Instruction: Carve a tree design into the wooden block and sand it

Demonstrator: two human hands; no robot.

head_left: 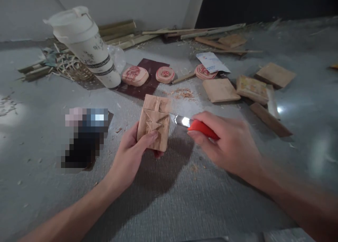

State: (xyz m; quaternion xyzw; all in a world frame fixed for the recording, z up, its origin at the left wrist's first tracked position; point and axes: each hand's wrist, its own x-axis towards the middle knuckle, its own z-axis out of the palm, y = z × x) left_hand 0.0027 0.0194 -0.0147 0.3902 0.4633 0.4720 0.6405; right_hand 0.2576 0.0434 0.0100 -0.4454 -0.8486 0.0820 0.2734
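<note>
In the middle of the head view my left hand (134,143) grips a small wooden block (165,129), thumb on its face and the other fingers mostly hidden behind it. A raised pointed shape like a tree or arrow is carved on that face. My right hand (224,140) is closed around the red handle of a utility knife (203,128). Its blade points left, with the tip at the block's right edge beside the carved shape; whether it cuts into the wood I cannot tell.
A tall white cup (84,41) stands at the back left, beside a woven basket (74,67). Red-marked wooden pieces (165,74), wood shavings (182,93) and plain blocks (221,90) lie beyond my hands. A blurred-out dark object (84,143) lies left. Bamboo strips (126,43) line the back.
</note>
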